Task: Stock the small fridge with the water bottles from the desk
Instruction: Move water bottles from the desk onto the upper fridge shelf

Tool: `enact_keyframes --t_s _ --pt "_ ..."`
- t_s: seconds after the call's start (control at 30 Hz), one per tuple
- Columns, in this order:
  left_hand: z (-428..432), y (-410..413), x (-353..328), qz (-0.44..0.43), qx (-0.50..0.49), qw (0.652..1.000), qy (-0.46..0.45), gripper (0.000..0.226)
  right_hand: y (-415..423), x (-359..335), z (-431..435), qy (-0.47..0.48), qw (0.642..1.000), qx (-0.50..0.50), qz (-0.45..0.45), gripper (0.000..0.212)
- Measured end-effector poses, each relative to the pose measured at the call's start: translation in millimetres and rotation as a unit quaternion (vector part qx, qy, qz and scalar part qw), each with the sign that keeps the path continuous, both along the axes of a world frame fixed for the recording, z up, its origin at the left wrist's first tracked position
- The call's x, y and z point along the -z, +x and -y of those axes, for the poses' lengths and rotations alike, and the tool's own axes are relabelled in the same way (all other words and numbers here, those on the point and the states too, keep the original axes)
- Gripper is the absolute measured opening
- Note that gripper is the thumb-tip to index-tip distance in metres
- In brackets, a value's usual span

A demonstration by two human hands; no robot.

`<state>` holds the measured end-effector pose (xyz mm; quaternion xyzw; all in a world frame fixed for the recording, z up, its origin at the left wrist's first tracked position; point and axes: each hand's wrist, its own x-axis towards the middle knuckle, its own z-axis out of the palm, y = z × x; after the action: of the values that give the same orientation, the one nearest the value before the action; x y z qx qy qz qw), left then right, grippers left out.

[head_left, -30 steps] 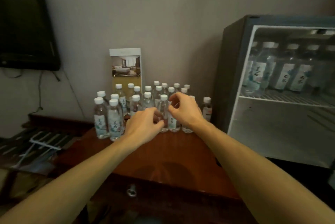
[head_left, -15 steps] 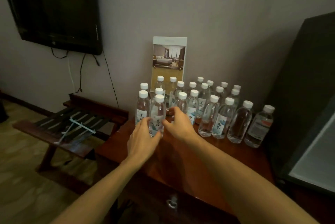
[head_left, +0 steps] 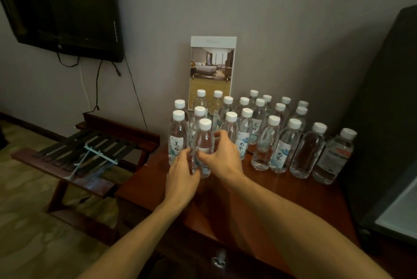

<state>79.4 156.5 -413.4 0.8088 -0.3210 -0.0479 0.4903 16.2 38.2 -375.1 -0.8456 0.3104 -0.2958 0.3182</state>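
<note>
Several clear water bottles with white caps stand in rows at the back of the red-brown desk (head_left: 282,190). The front left water bottle (head_left: 205,137) stands upright on the desk between both hands. My right hand (head_left: 222,158) wraps it from the right, thumb across its front. My left hand (head_left: 183,171) curls its fingers against its lower left side. The small fridge (head_left: 388,120) shows only as a dark side wall and a pale lower corner at the right edge; its inside is out of view.
A brochure stand (head_left: 212,69) leans on the wall behind the bottles. A dark TV (head_left: 61,8) hangs upper left with cables below. A wooden luggage rack (head_left: 85,154) stands left of the desk. A drawer pull (head_left: 218,260) sits on the desk front.
The view swung left, so the fridge interior left the frame. Both hands moved from the middle bottles to the front left bottle and closed on it.
</note>
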Motion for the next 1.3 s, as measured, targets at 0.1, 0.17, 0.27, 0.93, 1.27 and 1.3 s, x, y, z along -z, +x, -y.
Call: enact_keyframes --t_s 0.1,0.17,0.27,0.93,1.27,1.3 --pt "2 -13 -8 -0.006 0.017 1.0 -0.007 0.051 -23 -5 -6 0.003 1.0 -0.005 0.011 0.061" --pt "5 -21 -12 -0.021 0.036 0.999 -0.017 0.052 -41 -13 -10 0.002 1.0 -0.012 0.019 0.06" --pt "14 -42 -21 -0.024 0.069 0.996 -0.044 0.057 -78 -28 -12 -0.009 0.999 -0.007 0.048 0.059" --pt "131 -308 -150 0.071 0.327 0.927 -0.17 0.057 -374 -138 54 -0.114 0.935 0.227 0.247 0.053" --pt "211 -389 -198 0.095 0.407 0.896 -0.152 0.074 -455 -175 117 -0.053 0.91 0.294 0.287 0.03" --pt "219 -394 -200 0.096 0.406 0.896 -0.153 0.073 -459 -177 123 -0.046 0.91 0.292 0.291 0.027"
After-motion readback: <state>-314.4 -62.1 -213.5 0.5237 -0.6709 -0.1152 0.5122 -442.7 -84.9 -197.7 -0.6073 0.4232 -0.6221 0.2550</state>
